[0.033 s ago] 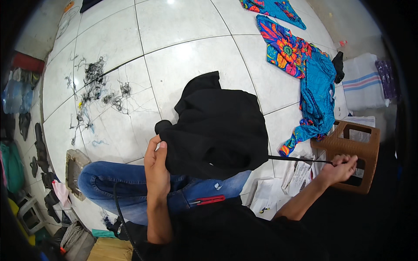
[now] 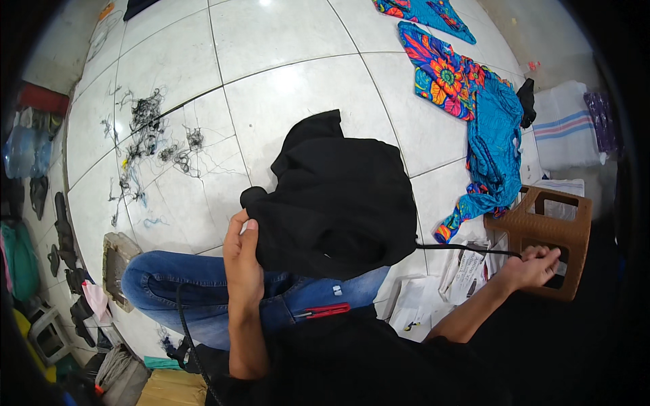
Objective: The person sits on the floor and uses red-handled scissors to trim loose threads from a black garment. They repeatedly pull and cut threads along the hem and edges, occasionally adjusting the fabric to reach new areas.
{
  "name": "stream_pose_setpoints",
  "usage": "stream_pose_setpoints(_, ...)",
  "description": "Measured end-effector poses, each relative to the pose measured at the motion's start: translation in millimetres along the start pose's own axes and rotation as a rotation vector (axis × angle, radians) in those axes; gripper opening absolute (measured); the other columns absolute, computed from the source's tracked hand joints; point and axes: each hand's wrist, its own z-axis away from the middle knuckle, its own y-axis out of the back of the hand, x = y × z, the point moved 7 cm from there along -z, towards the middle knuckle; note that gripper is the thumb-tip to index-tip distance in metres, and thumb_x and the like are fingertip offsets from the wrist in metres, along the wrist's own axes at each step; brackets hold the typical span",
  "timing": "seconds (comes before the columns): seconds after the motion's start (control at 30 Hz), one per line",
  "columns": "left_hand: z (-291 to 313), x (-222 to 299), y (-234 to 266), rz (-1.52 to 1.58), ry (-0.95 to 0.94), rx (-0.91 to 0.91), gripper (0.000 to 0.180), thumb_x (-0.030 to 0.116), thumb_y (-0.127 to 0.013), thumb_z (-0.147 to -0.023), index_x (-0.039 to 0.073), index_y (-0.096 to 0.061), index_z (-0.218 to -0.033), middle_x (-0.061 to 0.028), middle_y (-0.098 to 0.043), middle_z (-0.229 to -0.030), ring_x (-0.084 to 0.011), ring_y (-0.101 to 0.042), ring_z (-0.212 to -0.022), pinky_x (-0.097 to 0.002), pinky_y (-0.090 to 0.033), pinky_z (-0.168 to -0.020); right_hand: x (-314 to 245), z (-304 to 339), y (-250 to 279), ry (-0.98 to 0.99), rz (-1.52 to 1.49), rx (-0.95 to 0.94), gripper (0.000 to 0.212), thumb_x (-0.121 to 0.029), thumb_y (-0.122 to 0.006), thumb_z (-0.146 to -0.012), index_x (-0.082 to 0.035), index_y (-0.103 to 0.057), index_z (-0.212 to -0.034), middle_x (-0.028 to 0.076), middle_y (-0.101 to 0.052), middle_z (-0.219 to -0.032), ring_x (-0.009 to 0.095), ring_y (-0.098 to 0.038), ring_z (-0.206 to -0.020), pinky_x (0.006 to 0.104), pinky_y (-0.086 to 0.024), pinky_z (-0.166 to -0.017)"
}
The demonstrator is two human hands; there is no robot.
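A piece of black fabric [image 2: 332,196] lies bunched over my lap and the floor in front of me. My left hand [image 2: 244,254] pinches its left edge, thumb on top. From the fabric's right side a black cord [image 2: 460,247] runs out to my right hand [image 2: 533,268], whose closed fingers grip its far end. The cord is stretched with a slight sag. Dark openings show in the lower part of the fabric. Red-handled thread snips [image 2: 328,310] rest on my jeans [image 2: 203,291], below a small white scrap [image 2: 337,290].
A brown plastic stool [image 2: 575,233] lies on its side by my right hand. Beyond it a blue floral garment [image 2: 497,128] is spread on the tiles. Tangled thread scraps [image 2: 145,128] lie at the left, near a stone tray [image 2: 116,260]. White packets [image 2: 416,304] lie right of my knee.
My right hand has shifted very slightly to the right with the cord. The fabric and my left hand look nearly unchanged.
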Motion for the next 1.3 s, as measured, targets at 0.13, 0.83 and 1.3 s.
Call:
stream_pose_setpoints(0.13, -10, 1, 4, -0.071, -0.008, 0.061, 0.032, 0.017, -0.052, -0.111, -0.001, -0.058, -0.136, -0.0133, -0.070, -0.126, -0.0176, -0.068, -0.114, -0.0300, -0.052, -0.101, -25, -17, 12, 0.191, 0.095, 0.237, 0.026, -0.019, -0.069, -0.103, -0.003, -0.061, -0.122, 0.002, -0.060, -0.081, 0.006, -0.048, -0.060, 0.0218, -0.035, -0.048)
stream_pose_setpoints(0.83, 137, 108, -151, -0.305, -1.511, -0.256, 0.029, 0.033, -0.077, -0.077, 0.005, -0.074, -0.083, -0.0075, -0.071, -0.082, -0.0215, -0.062, -0.065, -0.0308, -0.056, -0.060, -16, 272, -86, -0.044, 0.179, -1.641, 0.006, 0.002, -0.076, -0.087, -0.001, -0.071, -0.088, 0.007, -0.067, -0.072, 0.012, -0.060, -0.057, 0.0265, -0.043, -0.052)
stream_pose_setpoints(1.3, 40, 102, -46, -0.254, -0.745, -0.239, 0.033, -0.021, -0.044, -0.085, -0.006, -0.060, -0.109, -0.0201, -0.068, -0.095, -0.0233, -0.069, -0.084, -0.0323, -0.056, -0.075, -32, 352, -33, 0.381, 0.208, -2.124, 0.019, -0.015, -0.084, -0.082, -0.008, -0.072, -0.096, 0.006, -0.057, -0.083, 0.023, -0.066, -0.067, 0.0359, -0.052, -0.058)
